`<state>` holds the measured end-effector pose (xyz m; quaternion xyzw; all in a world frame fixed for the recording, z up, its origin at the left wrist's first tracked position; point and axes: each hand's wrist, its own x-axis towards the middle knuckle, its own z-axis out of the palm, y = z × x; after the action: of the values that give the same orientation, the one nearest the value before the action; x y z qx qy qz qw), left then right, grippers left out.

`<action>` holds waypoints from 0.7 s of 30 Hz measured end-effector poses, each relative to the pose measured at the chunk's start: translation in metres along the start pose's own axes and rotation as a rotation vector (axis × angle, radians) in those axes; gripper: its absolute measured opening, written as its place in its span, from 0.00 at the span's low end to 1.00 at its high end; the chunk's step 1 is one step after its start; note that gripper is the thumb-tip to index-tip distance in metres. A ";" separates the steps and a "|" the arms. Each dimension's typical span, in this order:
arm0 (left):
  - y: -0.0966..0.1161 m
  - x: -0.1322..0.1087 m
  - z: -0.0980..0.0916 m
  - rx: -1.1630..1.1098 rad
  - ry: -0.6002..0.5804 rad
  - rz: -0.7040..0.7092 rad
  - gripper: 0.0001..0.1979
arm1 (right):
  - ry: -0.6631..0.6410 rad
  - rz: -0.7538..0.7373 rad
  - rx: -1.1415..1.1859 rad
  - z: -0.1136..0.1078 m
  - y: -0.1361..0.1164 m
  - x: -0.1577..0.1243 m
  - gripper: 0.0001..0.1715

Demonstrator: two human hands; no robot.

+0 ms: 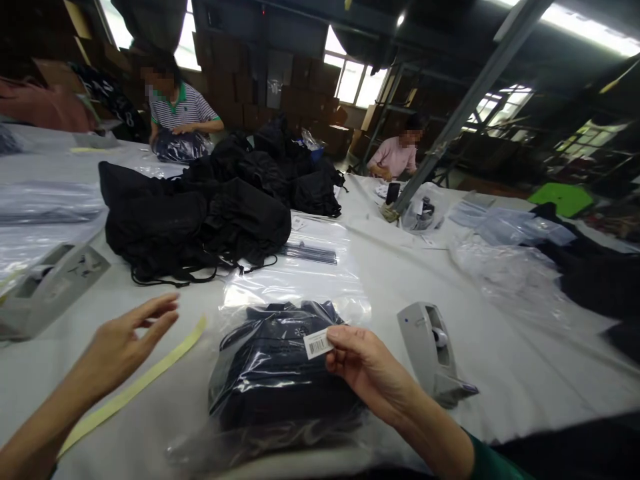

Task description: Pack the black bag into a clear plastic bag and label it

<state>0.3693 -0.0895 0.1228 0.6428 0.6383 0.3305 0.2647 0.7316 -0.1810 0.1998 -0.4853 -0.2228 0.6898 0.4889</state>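
Note:
Between thumb and fingers my right hand (363, 363) pinches a small white barcode label (317, 344). The label is over a clear plastic bag (250, 427) that lies flat in front of me. Inside the bag is a dark, folded item (285, 373) with a small light emblem near its top; its exact kind is hard to make out. My left hand (127, 340) hovers to the left of the bag, fingers stretched and apart, with nothing in it. A pale yellow strip (145, 380) runs along the table beneath and beside that hand.
Grey tape dispensers stand at right (430, 347) and left (55, 283). Black bags (195, 220) are heaped beyond my work. Flat clear plastic bags (45, 207) lie at left, crumpled plastic (515, 273) at right. Two people, one in a striped shirt (183, 110), work across the table.

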 end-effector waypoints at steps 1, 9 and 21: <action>0.027 -0.003 0.010 -0.163 -0.133 0.066 0.26 | -0.013 0.004 -0.004 0.003 -0.001 0.001 0.15; 0.138 -0.022 0.078 -0.637 -0.772 0.142 0.11 | -0.057 -0.003 -0.100 0.010 -0.001 0.008 0.17; 0.046 -0.068 0.028 -0.575 -0.343 -0.151 0.12 | 0.262 -0.337 -0.536 -0.003 0.006 0.041 0.28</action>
<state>0.4227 -0.1569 0.1340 0.5391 0.5110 0.3636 0.5622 0.7297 -0.1476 0.1750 -0.6373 -0.4085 0.4481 0.4755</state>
